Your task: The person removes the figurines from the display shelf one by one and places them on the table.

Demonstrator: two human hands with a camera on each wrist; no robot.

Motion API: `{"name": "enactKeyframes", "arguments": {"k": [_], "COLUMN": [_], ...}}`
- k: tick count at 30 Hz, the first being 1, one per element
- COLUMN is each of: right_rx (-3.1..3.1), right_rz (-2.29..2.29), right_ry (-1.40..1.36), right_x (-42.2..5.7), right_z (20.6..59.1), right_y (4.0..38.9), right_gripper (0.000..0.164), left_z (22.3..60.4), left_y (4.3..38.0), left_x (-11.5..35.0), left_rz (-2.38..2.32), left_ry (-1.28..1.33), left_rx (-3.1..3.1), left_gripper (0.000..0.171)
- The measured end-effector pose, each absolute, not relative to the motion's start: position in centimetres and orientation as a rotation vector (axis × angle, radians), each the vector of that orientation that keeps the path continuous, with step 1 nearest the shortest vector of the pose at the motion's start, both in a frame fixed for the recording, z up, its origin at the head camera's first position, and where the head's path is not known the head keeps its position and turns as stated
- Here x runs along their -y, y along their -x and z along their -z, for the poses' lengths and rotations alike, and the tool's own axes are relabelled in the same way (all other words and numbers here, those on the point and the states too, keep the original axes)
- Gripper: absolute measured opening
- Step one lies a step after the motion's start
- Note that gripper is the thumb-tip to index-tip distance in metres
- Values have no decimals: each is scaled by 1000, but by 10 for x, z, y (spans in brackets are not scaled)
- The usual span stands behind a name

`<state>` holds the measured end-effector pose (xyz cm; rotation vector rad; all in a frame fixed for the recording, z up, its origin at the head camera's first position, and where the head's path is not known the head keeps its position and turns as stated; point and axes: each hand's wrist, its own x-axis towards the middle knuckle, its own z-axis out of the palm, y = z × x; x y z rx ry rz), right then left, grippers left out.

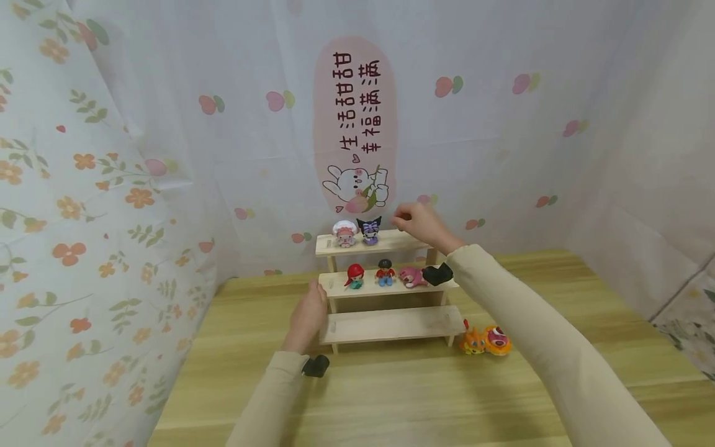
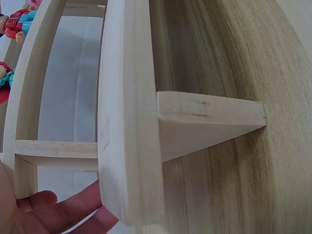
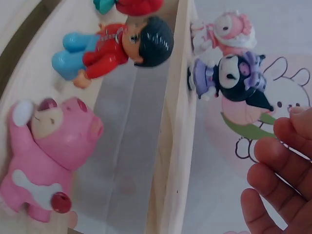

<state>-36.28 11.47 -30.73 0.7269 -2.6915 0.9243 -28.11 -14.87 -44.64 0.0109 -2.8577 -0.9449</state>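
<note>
A three-tier wooden display shelf [image 1: 391,324] stands on the table. My left hand [image 1: 308,315] grips its left end; in the left wrist view the fingers [image 2: 73,209] bend round the board ends. Above the right part of the top tier is my right hand [image 1: 421,222], fingers loosely bent and holding nothing. Nearest to it on that tier sits a black-hooded figure in purple [image 3: 234,78], beside a pink figure with a white hat [image 1: 345,234]. The middle tier carries a red-haired mermaid figure [image 1: 354,276], a red-jacketed figure [image 1: 385,273] and a pink bear figure [image 3: 53,151] lying down.
On the table [image 1: 402,397], by the shelf's right front leg, lie an orange figure [image 1: 473,341] and a pink figure with an orange ring [image 1: 497,340]. A printed curtain [image 1: 251,155] hangs behind the shelf, and a flowered one [image 1: 112,261] at the left.
</note>
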Motion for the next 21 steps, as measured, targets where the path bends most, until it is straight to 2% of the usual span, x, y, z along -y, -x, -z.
{"name": "enactKeyframes", "arguments": {"k": [10, 21], "right_rx": [2737, 2817], "right_rz": [-891, -776], "right_ry": [-693, -776], "right_x": [-105, -87], "right_z": [303, 308], "right_y": [383, 393], "right_gripper": [15, 20], "left_z": [451, 448], "left_y": [286, 285], "left_x": [148, 147], "left_rz": [929, 955], "left_ry": [-45, -70], "left_rx": [2865, 2876], "left_gripper": [30, 31]}}
